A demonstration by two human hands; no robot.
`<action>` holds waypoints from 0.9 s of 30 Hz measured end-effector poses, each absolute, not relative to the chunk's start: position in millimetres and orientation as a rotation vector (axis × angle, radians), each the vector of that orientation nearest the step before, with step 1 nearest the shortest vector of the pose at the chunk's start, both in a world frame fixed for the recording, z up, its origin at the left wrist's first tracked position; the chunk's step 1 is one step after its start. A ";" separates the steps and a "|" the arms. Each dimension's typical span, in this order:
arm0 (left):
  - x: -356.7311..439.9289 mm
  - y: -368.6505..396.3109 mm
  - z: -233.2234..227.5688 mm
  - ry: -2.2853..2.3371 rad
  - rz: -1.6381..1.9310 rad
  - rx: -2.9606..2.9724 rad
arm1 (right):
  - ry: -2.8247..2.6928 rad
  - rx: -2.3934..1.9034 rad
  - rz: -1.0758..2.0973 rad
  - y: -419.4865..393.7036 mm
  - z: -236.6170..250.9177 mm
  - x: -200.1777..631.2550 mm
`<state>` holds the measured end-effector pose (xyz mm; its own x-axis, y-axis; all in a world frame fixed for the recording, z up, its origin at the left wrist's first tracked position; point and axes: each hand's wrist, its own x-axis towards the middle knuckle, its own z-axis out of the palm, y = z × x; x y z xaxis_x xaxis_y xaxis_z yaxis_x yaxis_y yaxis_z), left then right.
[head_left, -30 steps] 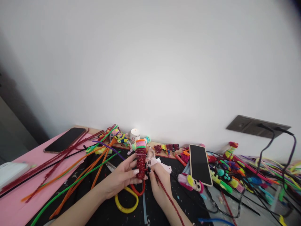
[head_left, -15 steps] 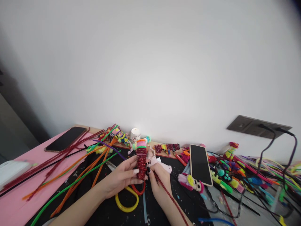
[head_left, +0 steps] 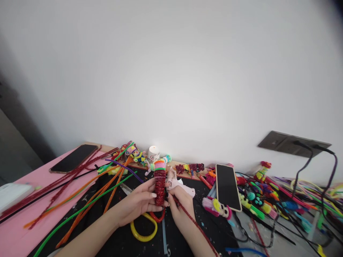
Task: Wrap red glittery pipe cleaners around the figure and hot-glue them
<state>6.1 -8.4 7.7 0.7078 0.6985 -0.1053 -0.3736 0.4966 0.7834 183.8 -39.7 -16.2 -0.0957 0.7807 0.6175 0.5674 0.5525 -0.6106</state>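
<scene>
My left hand is closed around a pipe cleaner figure, its body wound in dark red tinsel with green, pink and orange bands toward the top. Dark red pipe cleaner trails from the fingers of my right hand down over the wrist. Those fingertips pinch it close against the figure's right side. Below the figure, scissors with a yellow loop and a red loop lie on the black mat, partly covered by my left hand. A pale pink glue gun rests behind my right hand.
Loose red, orange and green pipe cleaners spread over the left side. A dark phone lies on the pink sheet. Another phone, small figures, cables and a colourful heap fill the right. A wall runs behind.
The figure has tilted slightly, its top end shifting left. My right fingertips have moved a little down and left along its side, still pinching the red pipe cleaner.
</scene>
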 end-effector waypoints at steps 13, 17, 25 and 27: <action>5.8 -8.5 4.5 0.471 0.708 0.827 | -1.748 -1.112 0.297 -37.8 -15.4 184.7; 5.8 -8.9 3.6 0.485 0.727 0.861 | -1.753 -1.107 0.297 -37.6 -15.9 185.1; 6.5 -10.7 6.0 0.505 0.735 0.869 | -1.773 -1.091 0.306 -38.8 -12.8 185.6; 6.7 -11.5 6.7 0.506 0.730 0.871 | -1.778 -1.092 0.320 -39.1 -12.3 185.6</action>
